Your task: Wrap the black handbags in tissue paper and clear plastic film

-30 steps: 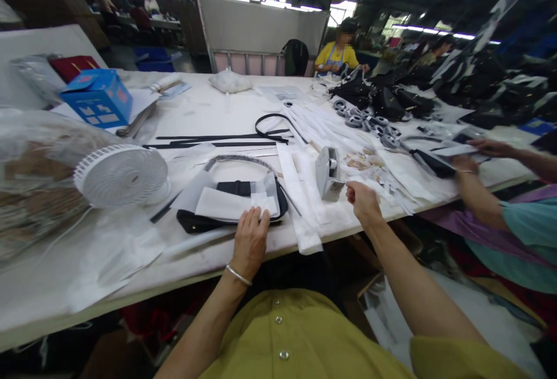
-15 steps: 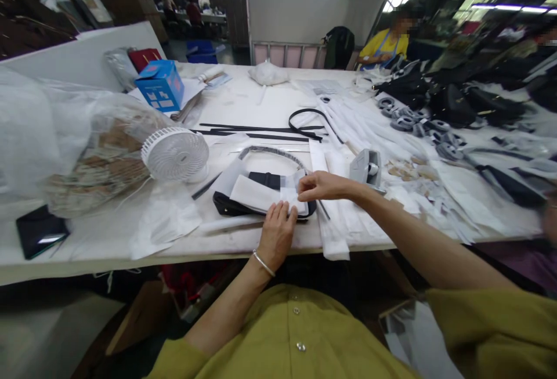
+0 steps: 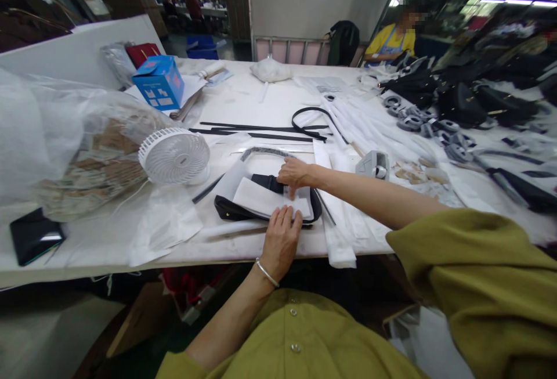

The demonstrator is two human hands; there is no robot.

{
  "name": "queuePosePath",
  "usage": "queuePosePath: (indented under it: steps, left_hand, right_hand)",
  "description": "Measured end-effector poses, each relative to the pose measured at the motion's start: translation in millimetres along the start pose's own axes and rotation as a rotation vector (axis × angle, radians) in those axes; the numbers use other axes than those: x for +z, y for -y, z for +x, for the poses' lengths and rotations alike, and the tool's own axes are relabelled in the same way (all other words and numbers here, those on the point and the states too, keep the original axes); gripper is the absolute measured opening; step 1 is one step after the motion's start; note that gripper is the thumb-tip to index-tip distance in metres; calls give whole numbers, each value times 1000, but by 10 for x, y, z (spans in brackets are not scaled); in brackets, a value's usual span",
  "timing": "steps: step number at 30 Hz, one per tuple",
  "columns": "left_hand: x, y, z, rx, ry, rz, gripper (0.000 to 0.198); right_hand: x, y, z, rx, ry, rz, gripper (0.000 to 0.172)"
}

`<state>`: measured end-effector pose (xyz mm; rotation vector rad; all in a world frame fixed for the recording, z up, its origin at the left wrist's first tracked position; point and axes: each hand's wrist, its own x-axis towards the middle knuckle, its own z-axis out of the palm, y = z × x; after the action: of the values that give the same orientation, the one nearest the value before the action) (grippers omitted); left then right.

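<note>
A black handbag (image 3: 224, 209) lies on the table in front of me, its wrapped handle (image 3: 265, 151) arching away from me. On the bag is a folded white sheet (image 3: 255, 197), with a small translucent piece (image 3: 289, 191) across its right part. My left hand (image 3: 281, 242) rests along the bag's near edge, fingers stretched flat on the sheet. Above the bag's right half, my right hand (image 3: 296, 173) points one finger down onto the translucent piece. Its other fingers look curled, with nothing visible in them. The right hand covers part of the bag's black strap (image 3: 266, 182).
A white fan (image 3: 174, 156) stands left of the bag, near a blue box (image 3: 159, 83) and a phone (image 3: 37, 235). Black strips (image 3: 261, 133) lie beyond it. A grey tape dispenser (image 3: 372, 165) is at right, before grey rolls and black bags (image 3: 461, 103). A co-worker (image 3: 391, 42) sits behind.
My right hand has moved left and away from me, from the sheet's right edge to over the bag, with one finger now pointing down. My left hand stays on the sheet.
</note>
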<state>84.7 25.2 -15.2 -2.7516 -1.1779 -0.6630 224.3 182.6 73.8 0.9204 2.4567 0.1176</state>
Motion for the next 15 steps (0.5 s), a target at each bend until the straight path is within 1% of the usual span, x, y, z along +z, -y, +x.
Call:
queuePosePath:
  steps: [2,5,7,9,10,12,13,14,15]
  left_hand:
    - [0,2,1,-2,5,1,42]
    - [-7,1,1,1,5,2,41]
    - [-12,-2,1,4,-1,5,41]
    - [-14,-3,0,5,-9,11,41]
    - [-13,-2,-1,5,-14,14,40]
    - [-9,2,-3,8,-23,18,40]
    - [-6,4,-3,11,-28,19,40]
    - [-2,7,-3,14,-35,19,39]
    - [1,10,-3,16,-43,16,39]
  right_hand:
    - [-7,-70,-26,97,21,49,37]
    - [-2,-141,-92,262,44,204,44]
    - [49,-151,-132,320,-14,303,54]
    - [156,-146,-159,357,-72,366,64]
    - [226,-146,-170,374,-74,401,66]
    - [374,-152,-207,414,-67,489,63]
    - [439,-153,-239,446,-98,525,59]
    - [492,-143,-284,493,-174,549,54]
    - [528,-112,-342,551,-290,558,49]
